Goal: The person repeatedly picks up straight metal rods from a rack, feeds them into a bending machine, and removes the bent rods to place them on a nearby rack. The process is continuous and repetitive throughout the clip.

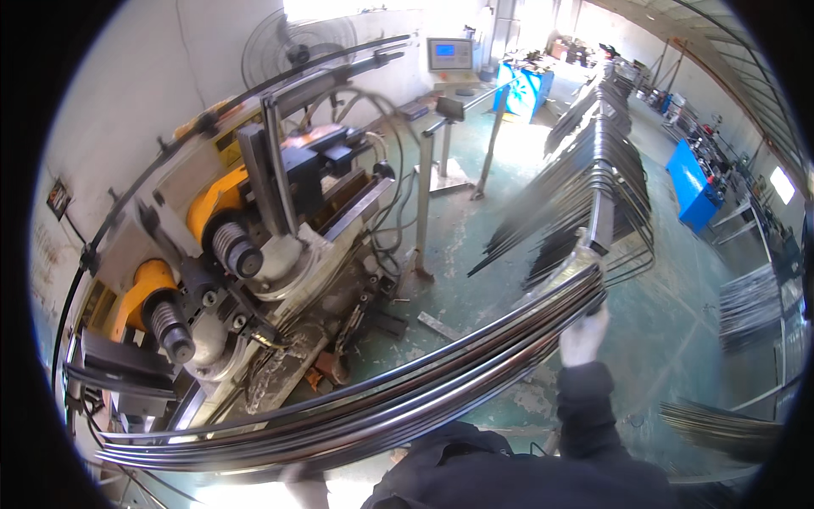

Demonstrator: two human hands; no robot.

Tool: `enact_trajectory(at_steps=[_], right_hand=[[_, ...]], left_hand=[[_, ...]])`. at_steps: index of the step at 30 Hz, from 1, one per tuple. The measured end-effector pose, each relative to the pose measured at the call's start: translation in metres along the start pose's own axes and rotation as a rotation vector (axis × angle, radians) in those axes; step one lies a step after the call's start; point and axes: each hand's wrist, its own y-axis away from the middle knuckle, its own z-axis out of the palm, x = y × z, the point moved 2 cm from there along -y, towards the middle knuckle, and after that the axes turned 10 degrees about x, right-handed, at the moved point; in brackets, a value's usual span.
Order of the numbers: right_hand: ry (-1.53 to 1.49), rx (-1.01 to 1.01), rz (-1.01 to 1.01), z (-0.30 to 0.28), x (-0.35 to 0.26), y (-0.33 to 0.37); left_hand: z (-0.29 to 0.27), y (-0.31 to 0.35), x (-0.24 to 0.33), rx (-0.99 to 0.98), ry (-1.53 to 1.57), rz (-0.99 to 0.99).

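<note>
Green floor (458,293) between machine (275,263) edge and rack (602,220); your right hand (583,338) forward, fingers around rods (424,394), left hand (298,472) low, grip unclear.

Machine (222,204) left, rods (424,386) before person (509,477), rack (601,222) beyond

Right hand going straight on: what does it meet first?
The right hand would meet the bundle of metal rods, already against it; beyond, probably the grey beam, though depth is unclear.

Right hand (583,338) gripping, forearm (587,407) stretched forward; left hand (305,485) low, blurred.
</note>
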Motion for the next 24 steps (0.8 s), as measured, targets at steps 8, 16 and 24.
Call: enact_trajectory(at_steps=[8,16,24], right_hand=[[1.324,-0.048,-1.008,0.013,-0.147,-0.169],[2.025,-0.272,-1.486,-0.024,-0.100,-0.440],[2.325,-0.257,-1.354,0.051,-0.080,-0.555]], left_hand=[[-0.002,-0.023,-0.215,-0.018,-0.270,-0.438],[0.082,-0.115,-0.277,-0.063,-0.553,0.226],[0.117,-0.066,-0.402,0.037,-0.763,0.211]])
